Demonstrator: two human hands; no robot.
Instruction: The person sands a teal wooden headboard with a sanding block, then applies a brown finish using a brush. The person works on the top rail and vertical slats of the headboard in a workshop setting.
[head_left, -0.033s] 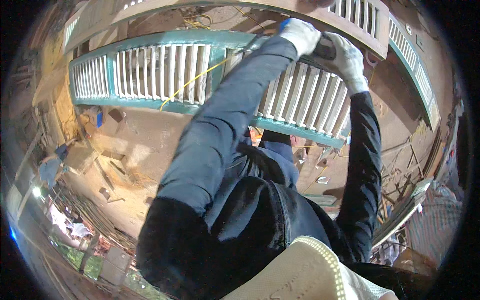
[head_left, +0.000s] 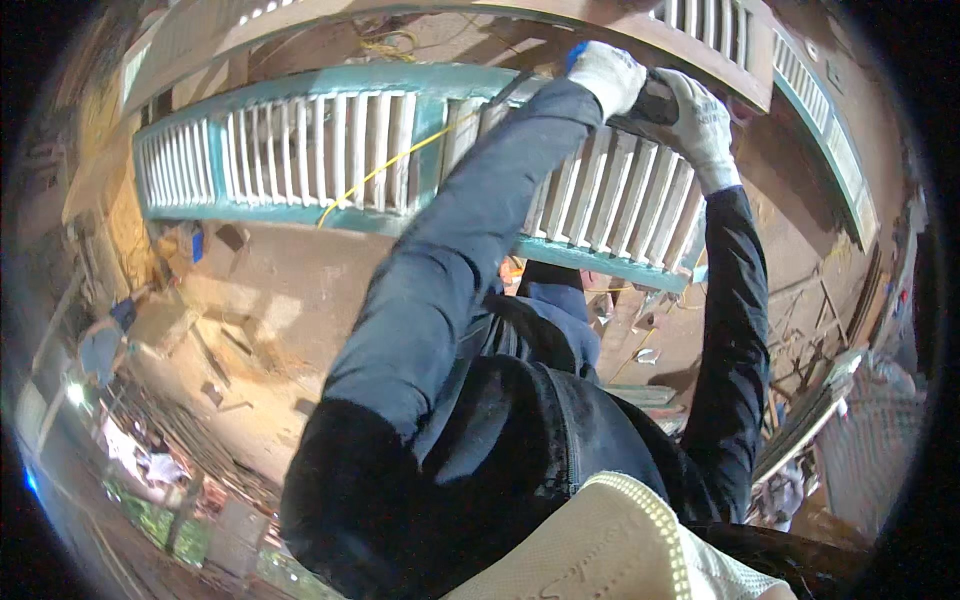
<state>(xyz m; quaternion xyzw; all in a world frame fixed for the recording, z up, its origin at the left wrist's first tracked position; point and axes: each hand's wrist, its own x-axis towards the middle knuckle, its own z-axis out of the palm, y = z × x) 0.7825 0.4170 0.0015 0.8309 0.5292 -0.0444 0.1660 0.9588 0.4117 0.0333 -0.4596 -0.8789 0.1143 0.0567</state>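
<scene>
A teal louvered shutter panel (head_left: pixel 300 215) with pale slats lies across in front of me. Over its far edge, right of the middle, my left hand (head_left: pixel 608 80), in a white glove, is closed at the left end of a dark hand-held tool (head_left: pixel 657 104). The gloved right hand (head_left: pixel 702 128) wraps round that tool's right side. Most of it is covered by the gloves, so its exact kind cannot be made out. Something blue shows at the left hand's far side. A yellow cord (head_left: pixel 385 166) runs slantwise over the slats, left of my left forearm.
Beyond the panel stands another, brown-framed louvered shutter (head_left: pixel 720 70). A teal one (head_left: pixel 838 150) leans at the far right. Coiled yellow cord (head_left: pixel 392 46) lies on the floor behind. Wood pieces (head_left: pixel 215 340) are at the left, stacked boards (head_left: pixel 815 425) at the lower right.
Both hands and the tool have shifted very slightly to the right along the panel's far edge. The whole view has tilted a little.
</scene>
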